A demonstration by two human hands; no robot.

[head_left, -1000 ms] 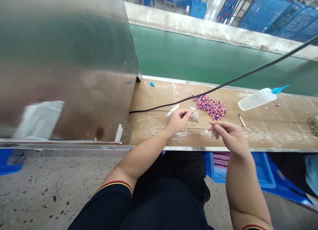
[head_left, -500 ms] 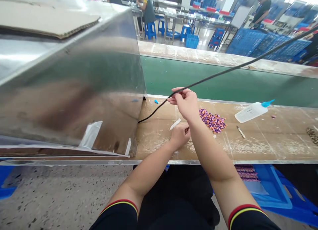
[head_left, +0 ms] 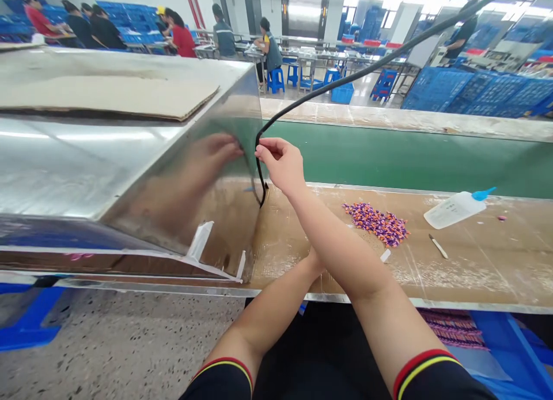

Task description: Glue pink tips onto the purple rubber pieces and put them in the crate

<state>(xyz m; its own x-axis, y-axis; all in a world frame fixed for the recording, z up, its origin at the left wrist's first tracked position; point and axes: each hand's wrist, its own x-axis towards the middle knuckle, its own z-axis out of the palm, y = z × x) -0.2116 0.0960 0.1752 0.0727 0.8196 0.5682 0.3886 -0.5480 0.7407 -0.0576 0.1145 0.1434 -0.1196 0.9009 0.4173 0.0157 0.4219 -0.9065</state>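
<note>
R hand (head_left: 286,165) up w/ pinch grip; R forearm (head_left: 330,236) crossed over L forearm (head_left: 283,299); L hand hidden behind it, pose n/a.

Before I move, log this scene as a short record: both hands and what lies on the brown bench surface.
Right hand: pinching the long black cable beside the silver metal box
Left hand: hidden behind the right forearm, grip unseen
Loose parts: heap of small purple-and-orange pieces on the brown bench surface
Right of heap: translucent plastic bottle with blue nozzle, lying down
Below bottle in picture: slim pale stick with dark tip
</note>
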